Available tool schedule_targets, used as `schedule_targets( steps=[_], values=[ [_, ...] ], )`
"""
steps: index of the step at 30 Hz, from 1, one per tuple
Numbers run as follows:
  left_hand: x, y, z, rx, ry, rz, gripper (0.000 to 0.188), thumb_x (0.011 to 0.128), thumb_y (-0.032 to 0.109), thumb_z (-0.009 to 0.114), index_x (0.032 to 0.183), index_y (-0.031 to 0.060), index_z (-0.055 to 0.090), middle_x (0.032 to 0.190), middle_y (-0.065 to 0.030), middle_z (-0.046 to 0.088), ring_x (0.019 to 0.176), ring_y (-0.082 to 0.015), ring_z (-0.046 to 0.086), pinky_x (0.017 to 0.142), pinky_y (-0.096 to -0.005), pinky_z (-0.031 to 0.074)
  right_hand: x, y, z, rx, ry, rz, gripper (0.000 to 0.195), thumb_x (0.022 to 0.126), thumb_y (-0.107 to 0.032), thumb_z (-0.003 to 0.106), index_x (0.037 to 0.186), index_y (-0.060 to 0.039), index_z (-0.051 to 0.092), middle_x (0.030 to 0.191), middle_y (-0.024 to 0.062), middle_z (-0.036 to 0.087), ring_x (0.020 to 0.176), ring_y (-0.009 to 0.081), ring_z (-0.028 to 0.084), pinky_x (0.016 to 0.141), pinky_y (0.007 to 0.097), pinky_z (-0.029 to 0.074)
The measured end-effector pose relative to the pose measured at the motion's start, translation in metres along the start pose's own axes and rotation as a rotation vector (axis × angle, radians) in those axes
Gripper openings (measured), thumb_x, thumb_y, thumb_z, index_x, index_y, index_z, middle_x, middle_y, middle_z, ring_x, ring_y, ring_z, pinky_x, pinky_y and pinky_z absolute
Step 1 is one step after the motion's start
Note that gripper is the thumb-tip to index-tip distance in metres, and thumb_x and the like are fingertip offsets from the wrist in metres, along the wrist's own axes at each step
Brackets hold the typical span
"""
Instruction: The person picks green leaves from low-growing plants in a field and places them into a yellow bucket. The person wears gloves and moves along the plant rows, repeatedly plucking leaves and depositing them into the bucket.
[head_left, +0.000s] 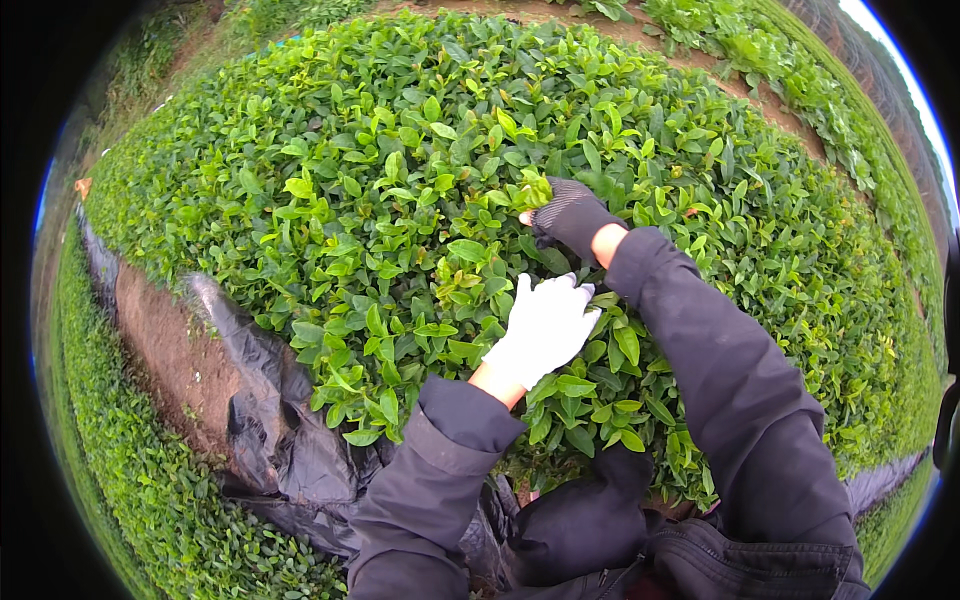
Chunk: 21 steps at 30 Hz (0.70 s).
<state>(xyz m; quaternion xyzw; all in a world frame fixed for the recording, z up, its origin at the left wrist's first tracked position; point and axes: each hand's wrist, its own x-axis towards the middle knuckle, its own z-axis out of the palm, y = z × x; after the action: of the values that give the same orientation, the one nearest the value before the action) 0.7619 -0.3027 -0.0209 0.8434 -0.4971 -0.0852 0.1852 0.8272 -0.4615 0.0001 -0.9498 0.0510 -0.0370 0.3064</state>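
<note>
A broad, dense tea bush (420, 187) with glossy green leaves spreads in front of me. My right hand (574, 217), in a dark mesh-backed glove, is closed around a small bunch of light green tea leaves (534, 190) that sticks out past the fingers. Just below it, my left hand (541, 326) in a white glove reaches down among the leaves, thumb raised and fingertips bent into the foliage. Whether those fingers pinch a shoot is hidden. Both wrists show bare skin between glove and dark sleeve.
Crumpled black plastic sheeting (300, 442) covers part of the bare soil (172, 352) at the left. Beyond that strip runs another hedge row (142, 457). Leafy crop plants (810, 97) grow beyond a soil path (780, 109) at upper right. My dark-clothed knee (577, 525) is close to the bush.
</note>
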Motion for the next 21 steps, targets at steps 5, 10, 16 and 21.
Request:
schedule_targets(
  steps=[5, 10, 16, 21],
  values=[
    [-0.003, -0.003, 0.0, 0.011, 0.006, 0.017, 0.041, 0.098, 0.035, 0.05, 0.128, 0.0091, 0.063, 0.132, -0.014, 0.061, 0.116, -0.0293, 0.06, 0.104, -0.0591, 0.037, 0.012, 0.008, 0.014, -0.039, 0.023, 0.195, 0.04, 0.082, -0.032, 0.075, 0.116, -0.0117, 0.066, 0.111, 0.0144, 0.071, 0.103, 0.0372, 0.066, 0.09, 0.0437, 0.053],
    [-0.004, -0.004, 0.007, -0.008, 0.059, 0.029, 0.042, 0.098, 0.035, 0.051, 0.129, 0.0096, 0.063, 0.133, -0.0143, 0.06, 0.115, -0.0301, 0.06, 0.105, -0.0575, 0.037, -0.007, 0.034, -0.003, 0.527, -0.078, 0.354, 0.024, 0.086, -0.015, 0.073, 0.106, -0.0042, 0.065, 0.093, 0.0091, 0.068, 0.082, 0.021, 0.067, 0.07, 0.0347, 0.055],
    [-0.006, -0.003, 0.006, -0.008, 0.074, 0.017, 0.042, 0.098, 0.035, 0.051, 0.13, 0.0102, 0.062, 0.131, -0.0141, 0.061, 0.116, -0.0303, 0.06, 0.105, -0.0568, 0.037, -0.048, -0.022, -0.054, 1.337, -0.331, 0.381, 0.017, 0.089, -0.009, 0.071, 0.105, -0.0047, 0.064, 0.08, -0.0001, 0.059, 0.066, 0.0091, 0.059, 0.061, 0.0301, 0.058],
    [-0.005, -0.004, 0.009, 0.021, 0.087, 0.03, 0.042, 0.098, 0.035, 0.051, 0.128, 0.0095, 0.063, 0.129, -0.0142, 0.062, 0.114, -0.0283, 0.061, 0.101, -0.0525, 0.038, -0.028, 0.009, -0.023, 1.141, -0.194, 0.509, 0.02, 0.09, -0.003, 0.066, 0.108, 0.002, 0.061, 0.095, 0.0159, 0.066, 0.08, 0.0282, 0.068, 0.072, 0.0452, 0.065]
  ],
)
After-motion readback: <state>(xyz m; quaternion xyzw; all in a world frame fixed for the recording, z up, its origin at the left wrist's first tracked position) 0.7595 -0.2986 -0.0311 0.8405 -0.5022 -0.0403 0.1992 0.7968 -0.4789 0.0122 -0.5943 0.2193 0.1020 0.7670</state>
